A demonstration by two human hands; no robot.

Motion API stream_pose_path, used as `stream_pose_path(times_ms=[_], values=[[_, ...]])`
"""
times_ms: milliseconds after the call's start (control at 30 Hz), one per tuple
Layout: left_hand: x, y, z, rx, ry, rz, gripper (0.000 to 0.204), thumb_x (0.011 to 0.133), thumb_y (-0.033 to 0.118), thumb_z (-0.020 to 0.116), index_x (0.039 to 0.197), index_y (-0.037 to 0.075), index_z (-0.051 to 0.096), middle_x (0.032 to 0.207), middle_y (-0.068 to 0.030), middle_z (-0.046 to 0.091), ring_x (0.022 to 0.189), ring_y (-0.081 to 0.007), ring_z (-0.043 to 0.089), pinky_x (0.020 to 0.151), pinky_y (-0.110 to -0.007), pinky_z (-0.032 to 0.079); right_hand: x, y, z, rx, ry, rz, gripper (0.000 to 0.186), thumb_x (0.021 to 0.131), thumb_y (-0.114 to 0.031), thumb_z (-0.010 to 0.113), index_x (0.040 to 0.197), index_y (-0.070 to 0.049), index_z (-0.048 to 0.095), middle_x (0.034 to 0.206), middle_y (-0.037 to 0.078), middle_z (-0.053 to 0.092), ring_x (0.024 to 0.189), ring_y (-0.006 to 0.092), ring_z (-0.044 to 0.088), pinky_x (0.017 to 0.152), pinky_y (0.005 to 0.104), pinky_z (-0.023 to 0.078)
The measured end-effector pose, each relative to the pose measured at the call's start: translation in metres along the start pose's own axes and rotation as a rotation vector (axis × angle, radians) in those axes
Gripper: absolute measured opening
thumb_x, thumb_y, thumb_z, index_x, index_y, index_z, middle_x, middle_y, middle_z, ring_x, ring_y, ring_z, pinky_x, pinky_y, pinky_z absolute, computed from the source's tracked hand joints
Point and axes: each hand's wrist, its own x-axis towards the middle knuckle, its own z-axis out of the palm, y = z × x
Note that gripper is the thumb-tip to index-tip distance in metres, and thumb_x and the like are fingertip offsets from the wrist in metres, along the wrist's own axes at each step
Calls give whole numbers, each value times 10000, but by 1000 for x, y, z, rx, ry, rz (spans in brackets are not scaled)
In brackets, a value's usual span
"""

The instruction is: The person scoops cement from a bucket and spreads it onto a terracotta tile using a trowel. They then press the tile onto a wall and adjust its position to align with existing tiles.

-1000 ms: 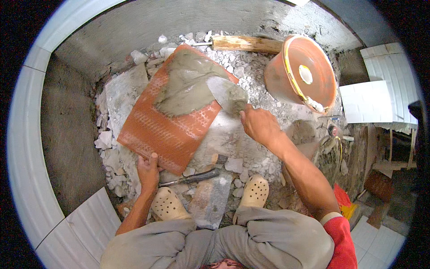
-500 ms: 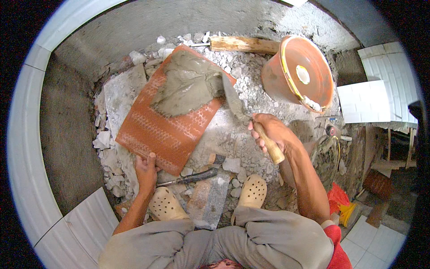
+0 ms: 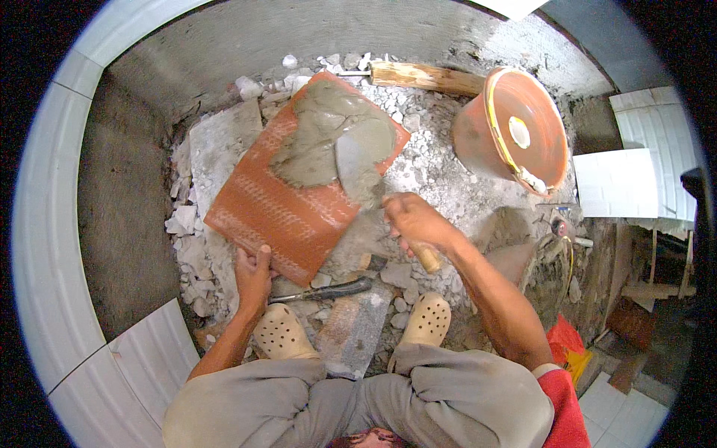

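Note:
A terracotta tile (image 3: 266, 228) with grey mortar (image 3: 320, 116) spread over its upper part lies tilted above white rubble. My left hand (image 3: 254, 277) grips the tile's lower-left edge, thumb on top. My right hand (image 3: 414, 224) is closed on the wooden-handled trowel (image 3: 357, 160), whose blade rests in the mortar at the tile's right side, smeared with it. Below the tile, a black-handled tool (image 3: 334, 289) lies across the rubble between my shoes.
An orange bucket (image 3: 472, 131) stands upper right, beside a wooden log (image 3: 407, 75). Grey rendered walls (image 3: 187, 56) surround the rubble. White tiles (image 3: 614, 183) stand at right and lower left (image 3: 153, 351). A red bag (image 3: 565, 336) and small tools lie at lower right.
My right hand has swung the trowel up and left from beside the tile, and its blade now lies over the mortar. My left hand still grips the tile.

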Motion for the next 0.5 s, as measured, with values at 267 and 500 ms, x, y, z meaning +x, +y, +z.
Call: stream_pose_path(times_ms=[267,500], values=[[-3,4,-5,39,42,-8,442,956,326,639,1218,18,461,1046,-102,619,888,-172,622,679,-310,551,-60,11,-19,-842,263,-170,363,994,-303,470,969,23,628,857,313,645,838,475,642,789,551,505],[-2,2,-15,107,22,-92,416,953,345,640,1192,39,489,1022,-72,554,920,-177,567,744,-322,524,-292,54,-134,-592,445,-74,330,943,-333,614,962,-3,601,801,201,592,759,360,611,691,438,465]])
